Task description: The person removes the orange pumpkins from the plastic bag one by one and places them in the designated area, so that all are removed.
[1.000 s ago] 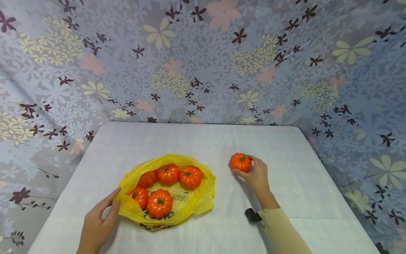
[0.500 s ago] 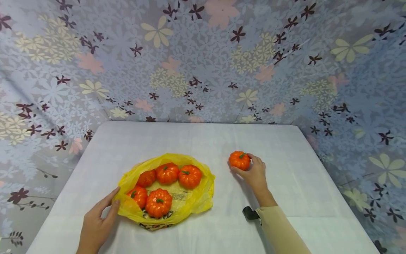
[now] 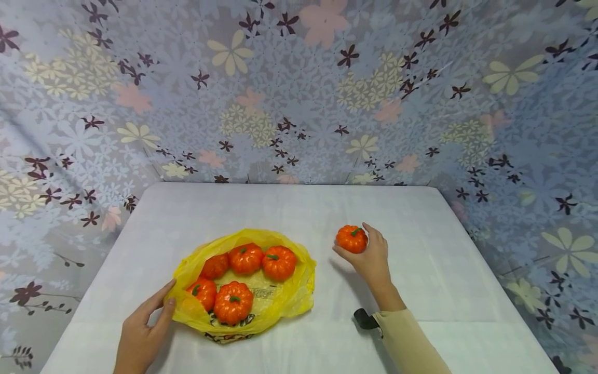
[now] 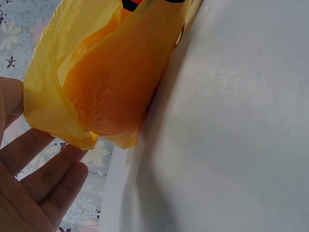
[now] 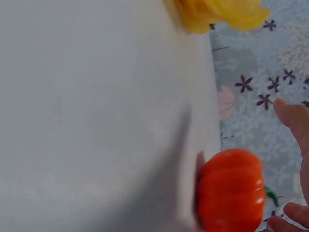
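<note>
On the left of the head view lies a yellow plastic bag [image 3: 301,306], mouth open, with several small orange pumpkins [image 3: 233,303] with green stems inside. My left hand [image 3: 144,324] pinches the near-left edge of the bag. In the left wrist view the bag film [image 4: 43,79] runs between thumb and fingers, a pumpkin showing dimly through it. A separate pumpkin [image 3: 351,239] sits on the table right of the bag. Around it my right hand [image 3: 375,259] is spread, thumb and fingers apart. The right wrist view shows a gap between the pumpkin [image 5: 231,188] and the thumb [image 5: 295,118].
A white cloth covers the table [image 3: 289,208], and a floral curtain [image 3: 299,104] hangs behind and at both sides. A black strap-like piece [image 3: 366,319] sticks out from the beige right sleeve [image 3: 411,340], close over the table.
My right hand's thumb and fingers have spread away from the separate pumpkin, letting go of it. The pumpkin stays where it was. My left hand still holds the bag's edge.
</note>
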`<state>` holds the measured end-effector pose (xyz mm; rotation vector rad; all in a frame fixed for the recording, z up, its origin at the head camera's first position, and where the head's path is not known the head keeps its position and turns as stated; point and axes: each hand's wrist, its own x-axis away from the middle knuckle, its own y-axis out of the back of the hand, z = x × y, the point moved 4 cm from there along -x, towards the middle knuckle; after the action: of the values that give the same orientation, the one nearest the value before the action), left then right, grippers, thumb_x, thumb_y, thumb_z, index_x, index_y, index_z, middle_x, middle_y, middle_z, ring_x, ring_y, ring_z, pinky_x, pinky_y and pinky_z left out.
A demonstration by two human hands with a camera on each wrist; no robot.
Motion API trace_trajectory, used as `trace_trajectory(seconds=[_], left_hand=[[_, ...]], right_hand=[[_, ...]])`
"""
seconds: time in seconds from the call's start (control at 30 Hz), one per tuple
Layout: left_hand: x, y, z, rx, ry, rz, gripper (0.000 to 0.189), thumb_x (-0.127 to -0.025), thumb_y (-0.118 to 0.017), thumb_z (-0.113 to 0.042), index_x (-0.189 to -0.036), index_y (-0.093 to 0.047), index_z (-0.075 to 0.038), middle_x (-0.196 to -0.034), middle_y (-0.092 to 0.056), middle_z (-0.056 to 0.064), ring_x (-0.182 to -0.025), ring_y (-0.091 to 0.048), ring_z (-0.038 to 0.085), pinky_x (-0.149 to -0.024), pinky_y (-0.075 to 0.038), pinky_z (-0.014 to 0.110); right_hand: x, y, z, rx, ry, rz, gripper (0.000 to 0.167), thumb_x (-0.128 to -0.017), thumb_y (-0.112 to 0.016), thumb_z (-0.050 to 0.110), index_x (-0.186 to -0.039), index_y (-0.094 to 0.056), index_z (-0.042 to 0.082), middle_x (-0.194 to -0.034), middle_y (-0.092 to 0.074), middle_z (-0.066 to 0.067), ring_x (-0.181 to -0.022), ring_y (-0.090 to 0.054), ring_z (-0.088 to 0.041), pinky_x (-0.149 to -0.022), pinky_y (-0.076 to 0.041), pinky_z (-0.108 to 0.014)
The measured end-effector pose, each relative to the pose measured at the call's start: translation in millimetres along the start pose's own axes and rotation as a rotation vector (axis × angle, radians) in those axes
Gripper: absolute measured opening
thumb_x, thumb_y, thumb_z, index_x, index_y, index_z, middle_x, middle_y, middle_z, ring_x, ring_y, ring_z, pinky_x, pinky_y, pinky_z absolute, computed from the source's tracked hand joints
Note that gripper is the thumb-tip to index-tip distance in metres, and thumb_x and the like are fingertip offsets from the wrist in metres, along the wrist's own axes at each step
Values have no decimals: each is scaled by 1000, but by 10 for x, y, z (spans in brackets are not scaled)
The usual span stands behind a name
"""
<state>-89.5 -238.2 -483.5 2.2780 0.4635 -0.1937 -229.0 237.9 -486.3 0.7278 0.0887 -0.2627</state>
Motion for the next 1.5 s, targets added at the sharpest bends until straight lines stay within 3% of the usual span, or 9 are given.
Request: trace_trajectory(seconds=[0.07, 0.23, 0.3, 0.47, 0.6, 1.03, 1.17, 1.3, 1.5], left_hand=[[3, 3, -6, -6, -4, -4, 35, -100, -65, -27, -135, -67, -20, -129, -68, 6, -101, -64, 20, -97, -40, 10], [-8, 0, -21, -6, -1, 2, 36, -101, -64, -26, -136, -67, -17, -129, -67, 8, -103, -65, 27, -95, -47, 50], [-8, 1, -20, -3, 1, 2, 36, -101, -64, -25, -136, -66, -17, -129, -67, 8, -103, -65, 28, -95, -47, 52], [6, 1, -7, 0, -2, -7, 36, -100, -66, -26, -136, -67, -20, -129, -68, 6, -101, -64, 18, -100, -46, 25], [21, -1, 10, 11, -10, -18, 36, -99, -67, -26, -135, -68, -21, -127, -68, 4, -98, -62, 6, -90, -28, -1], [7, -1, -8, 11, -2, -13, 36, -100, -66, -25, -135, -67, -19, -128, -68, 5, -101, -64, 17, -91, -29, 1], [3, -8, -21, 9, 11, 0, 36, -101, -65, -26, -136, -67, -17, -129, -67, 8, -103, -65, 27, -102, -47, 29], [0, -4, -31, 8, 11, 9, 37, -101, -64, -27, -136, -66, -15, -130, -67, 10, -104, -65, 30, -96, -47, 54], [9, 24, -30, -2, 3, -6, 37, -100, -66, -28, -136, -67, -20, -129, -67, 6, -101, -64, 17, -96, -36, 8]], right_hand=[[12, 5, 50, 1, 3, -2, 104, -71, -90, 50, -149, -41, 4, -147, -41, -21, -134, -33, -40, -102, -43, -61], [57, 3, 228, -37, 40, -3, 104, -70, -90, 53, -150, -41, 8, -145, -42, -19, -132, -34, -39, -101, -45, -60], [90, -10, 308, -65, 63, 8, 103, -69, -90, 52, -149, -42, 9, -145, -43, -19, -132, -35, -38, -102, -44, -60], [195, -70, 459, -105, 111, 48, 102, -68, -92, 50, -148, -43, 10, -147, -43, -15, -135, -34, -36, -106, -38, -59], [285, -140, 522, -111, 118, 86, 102, -67, -92, 52, -148, -45, 11, -147, -44, -12, -136, -36, -33, -109, -37, -55], [482, -284, 648, -139, 159, 116, 93, -68, -93, 48, -142, -51, 11, -140, -50, -10, -128, -46, -33, -103, -42, -54], [553, -332, 709, -145, 169, 136, 93, -67, -93, 49, -142, -51, 12, -139, -51, -9, -128, -44, -30, -104, -41, -54], [625, -390, 779, -170, 214, 141, 90, -67, -94, 43, -139, -53, 10, -137, -53, -10, -127, -45, -31, -105, -40, -56], [718, -474, 845, -195, 269, 134, 87, -67, -95, 38, -137, -53, 9, -134, -55, -9, -120, -48, -33, -99, -44, -53]])
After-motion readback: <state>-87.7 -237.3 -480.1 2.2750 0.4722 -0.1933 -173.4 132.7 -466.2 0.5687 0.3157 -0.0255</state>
